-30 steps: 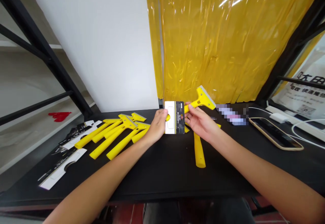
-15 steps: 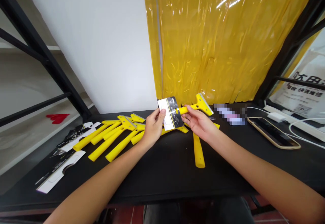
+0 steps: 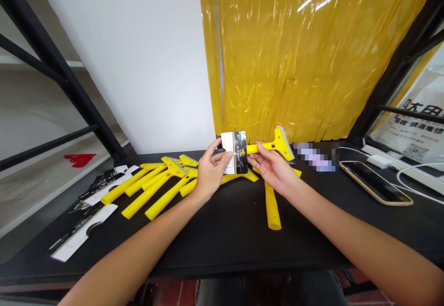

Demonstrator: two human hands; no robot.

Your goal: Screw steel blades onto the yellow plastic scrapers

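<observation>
Between thumb and fingers my left hand (image 3: 212, 169) grips a white-and-black packaging card (image 3: 239, 146), printed side toward me. My right hand (image 3: 274, 165) is closed on the handle of a yellow scraper (image 3: 283, 144), its metal-edged head pointing right. The handle's far end runs to the card and is mostly hidden behind it; whether it sits inside cannot be told. Beneath my right wrist lies another yellow scraper handle (image 3: 273, 209). Several more yellow scrapers (image 3: 145, 202) are piled left of my left hand.
More packaging cards (image 3: 85, 234) lie at the left of the black table (image 3: 222, 241). On the right are a phone (image 3: 376, 182), white cables and a power strip (image 3: 423, 174). A white panel (image 3: 138, 65) and yellow plastic sheeting (image 3: 294, 65) stand behind, between black frame posts.
The card has turned squarer to me, and the fingers of my left hand have shifted around its left edge. The held scraper has moved slightly right, along with a small shift of the view.
</observation>
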